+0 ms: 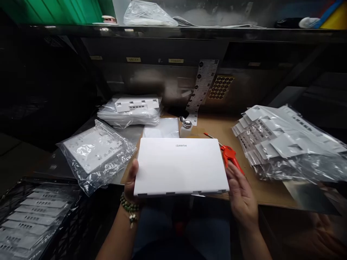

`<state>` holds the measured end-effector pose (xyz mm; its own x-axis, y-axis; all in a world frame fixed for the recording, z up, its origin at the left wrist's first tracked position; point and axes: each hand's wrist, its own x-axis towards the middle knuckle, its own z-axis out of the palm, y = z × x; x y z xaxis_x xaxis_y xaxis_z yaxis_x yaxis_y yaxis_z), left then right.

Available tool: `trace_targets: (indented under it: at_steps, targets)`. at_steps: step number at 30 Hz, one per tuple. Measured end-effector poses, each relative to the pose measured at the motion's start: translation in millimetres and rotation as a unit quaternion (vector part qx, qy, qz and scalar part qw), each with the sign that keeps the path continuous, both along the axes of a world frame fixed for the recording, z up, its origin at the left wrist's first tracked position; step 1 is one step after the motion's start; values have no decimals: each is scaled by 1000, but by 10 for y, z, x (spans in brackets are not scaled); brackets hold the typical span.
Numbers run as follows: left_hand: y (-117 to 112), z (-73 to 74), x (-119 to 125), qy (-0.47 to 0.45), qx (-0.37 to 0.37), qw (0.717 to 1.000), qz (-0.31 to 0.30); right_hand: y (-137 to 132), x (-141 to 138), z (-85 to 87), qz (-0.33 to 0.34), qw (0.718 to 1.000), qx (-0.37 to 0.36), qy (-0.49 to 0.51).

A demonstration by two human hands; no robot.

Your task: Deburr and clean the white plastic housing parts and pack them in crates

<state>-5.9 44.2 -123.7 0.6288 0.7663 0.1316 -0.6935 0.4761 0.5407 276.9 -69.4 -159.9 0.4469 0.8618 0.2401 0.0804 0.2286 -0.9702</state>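
Observation:
Between my two hands I hold a white plastic housing cover (181, 168) with a small HUAWEI logo upside down near its far edge. Dark notches run along its near edge. My left hand (132, 182) grips the left side, thumb on the rim, the other fingers hidden underneath. At the right side my right hand (242, 195) holds the edge with its fingers against it. Just beyond that hand lies a red-handled tool (230, 153) with a thin shaft, partly covered by my fingers. A small bottle with a metal cap (186, 129) stands behind the cover.
Bagged white parts (94, 146) lie at left, with a stack of bagged covers (132, 110) behind them. More bagged covers (279, 133) are piled at right. A crate of parts (35, 213) stands lower left. A label strip (202, 86) hangs under the metal shelf edge (173, 32).

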Motion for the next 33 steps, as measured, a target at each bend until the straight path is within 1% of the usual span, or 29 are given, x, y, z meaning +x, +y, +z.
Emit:
trace_targets:
  at_steps: [1, 3, 4, 7, 11, 13, 16, 19, 22, 25, 30, 33]
  targets:
    - [-17, -23, 9, -3, -3, 1000, 1, -35, -18, -29, 17, 999, -29, 41]
    - [-46, -58, 16, -5, -12, 1000, 5, -116, -48, -77, 51, 993, -63, 85]
    - [-59, -69, 16, -3, -18, 1000, 7, -155, -60, -93, 59, 991, -74, 90]
    - [-86, -82, 9, -1, -29, 1000, 7, -238, -88, -90, 56, 991, -91, 78]
    - [-107, -88, -9, -15, -19, 1000, 9, -260, -117, -20, 54, 993, -87, 62]
    - [-108, -101, -24, 26, -11, 999, 36, -250, -126, 9, 51, 994, -84, 38]
    - [-100, -141, -54, 119, -19, 987, 105, -235, -134, 32, 45, 996, -73, 0]
    - [-88, -203, -91, 162, -26, 978, 130, -227, -142, 35, 51, 997, -65, -4]
    - [-86, -256, -118, 168, -38, 975, 144, -217, -150, 25, 75, 995, -59, 18]
    - [-98, -268, -115, 164, -65, 969, 172, -200, -151, 21, 95, 993, -59, 40]
    - [-119, -272, -119, 169, -48, 973, 153, -169, -149, 65, 93, 993, -61, 42]
    - [-100, -294, -202, 190, -42, 965, 175, -151, -144, 110, 87, 994, -60, 21]
